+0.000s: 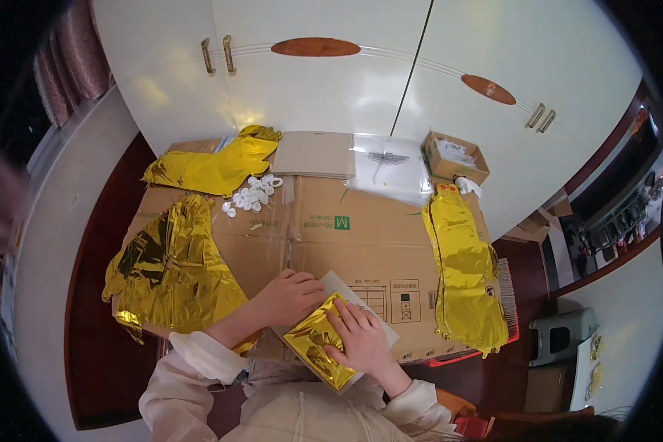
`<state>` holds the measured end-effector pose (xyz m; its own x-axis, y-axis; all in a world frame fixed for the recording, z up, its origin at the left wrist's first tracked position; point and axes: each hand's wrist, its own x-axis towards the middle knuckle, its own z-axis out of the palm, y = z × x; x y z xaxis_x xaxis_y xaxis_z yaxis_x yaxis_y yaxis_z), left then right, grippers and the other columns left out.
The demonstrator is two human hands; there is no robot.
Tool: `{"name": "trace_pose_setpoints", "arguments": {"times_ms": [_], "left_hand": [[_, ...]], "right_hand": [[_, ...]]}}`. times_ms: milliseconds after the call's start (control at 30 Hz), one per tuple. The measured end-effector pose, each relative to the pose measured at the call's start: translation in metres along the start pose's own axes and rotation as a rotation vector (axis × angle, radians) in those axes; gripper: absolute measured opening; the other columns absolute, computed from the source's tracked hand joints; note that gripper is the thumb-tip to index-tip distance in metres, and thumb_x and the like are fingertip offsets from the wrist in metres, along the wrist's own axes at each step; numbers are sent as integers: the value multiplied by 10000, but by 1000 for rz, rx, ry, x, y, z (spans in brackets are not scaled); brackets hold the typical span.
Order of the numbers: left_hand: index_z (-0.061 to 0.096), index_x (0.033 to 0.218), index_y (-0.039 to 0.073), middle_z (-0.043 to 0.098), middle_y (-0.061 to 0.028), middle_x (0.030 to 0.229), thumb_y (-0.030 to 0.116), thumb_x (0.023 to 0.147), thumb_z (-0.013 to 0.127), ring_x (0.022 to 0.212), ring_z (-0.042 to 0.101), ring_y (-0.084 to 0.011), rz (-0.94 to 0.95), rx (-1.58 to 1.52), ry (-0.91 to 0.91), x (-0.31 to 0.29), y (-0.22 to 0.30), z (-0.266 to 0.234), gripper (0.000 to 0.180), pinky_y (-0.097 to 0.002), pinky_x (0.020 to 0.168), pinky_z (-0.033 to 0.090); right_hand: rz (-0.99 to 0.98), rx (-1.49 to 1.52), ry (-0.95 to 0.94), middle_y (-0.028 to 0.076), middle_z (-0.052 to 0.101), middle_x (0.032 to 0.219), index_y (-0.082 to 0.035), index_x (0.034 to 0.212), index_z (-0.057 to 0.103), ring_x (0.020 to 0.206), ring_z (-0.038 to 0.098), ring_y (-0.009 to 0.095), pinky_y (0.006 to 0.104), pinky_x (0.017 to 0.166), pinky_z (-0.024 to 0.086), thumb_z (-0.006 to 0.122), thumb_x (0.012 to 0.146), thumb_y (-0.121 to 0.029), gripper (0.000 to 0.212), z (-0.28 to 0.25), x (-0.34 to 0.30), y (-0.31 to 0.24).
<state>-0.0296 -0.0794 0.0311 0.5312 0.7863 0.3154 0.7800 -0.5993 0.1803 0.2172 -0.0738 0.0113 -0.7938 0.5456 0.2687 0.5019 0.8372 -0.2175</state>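
Observation:
In front of me, a folded gold foil balloon (313, 335) lies tilted on a light grey card (340, 284). My right hand (359, 340) rests flat over the foil, its fingers stretched and slightly apart. Beside the upper left edge of the card is my left hand (293, 296), with fingers bent and close together against that edge; the fingertips are partly hidden. To the left, large crinkled gold foil balloons (177, 269) are spread out. Another long stack of gold foil balloons (464, 269) lies along the right side.
Flattened cardboard (361, 254) covers the work surface. Toward the back are a pile of white rings (252, 193), grey cards (315, 155), clear plastic sleeves (390, 166) and a small open carton (457, 166). White cabinet doors (309, 88) stand behind. A grey plastic stool (563, 335) is at right.

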Motion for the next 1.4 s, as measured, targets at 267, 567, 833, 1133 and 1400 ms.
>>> {"name": "trace_pose_setpoints", "arguments": {"times_ms": [267,567,833,1133,1400], "left_hand": [[621,1113,11,687,-127,952,174,839,681,876,677,-272,-619,-643,-24,13,21,21,325,-365,773,538],[717,960,34,721,-135,840,216,777,716,793,711,-238,-706,-578,-258,32,8,21,258,-340,746,550],[732,933,65,709,-153,846,296,827,666,812,698,-312,-754,-413,-422,34,7,19,263,-406,737,542],[706,992,119,688,-97,904,335,842,666,857,676,-296,-707,-174,-364,33,24,6,265,-446,736,527],[649,1149,93,593,11,1038,189,783,627,962,565,-175,-76,261,118,3,33,33,379,-338,798,442]], "right_hand": [[1,-5,13,132,487,1431,-91,1339,546,1284,468,279,430,1079,331,579,853,-499,635,-1,0,-1],[3,12,12,150,482,1434,-84,1349,539,1294,462,290,447,1084,329,584,852,-498,649,-3,0,-1],[4,34,-24,155,471,1444,-74,1362,525,1323,439,288,453,1109,302,576,867,-501,656,-4,-1,-1],[-4,33,24,152,500,1417,-86,1312,567,1295,462,292,452,1085,326,590,847,-501,623,-2,-1,0],[13,16,-51,160,458,1454,-71,1348,544,1351,409,288,454,1120,284,567,862,-523,664,-3,-1,0]]}}
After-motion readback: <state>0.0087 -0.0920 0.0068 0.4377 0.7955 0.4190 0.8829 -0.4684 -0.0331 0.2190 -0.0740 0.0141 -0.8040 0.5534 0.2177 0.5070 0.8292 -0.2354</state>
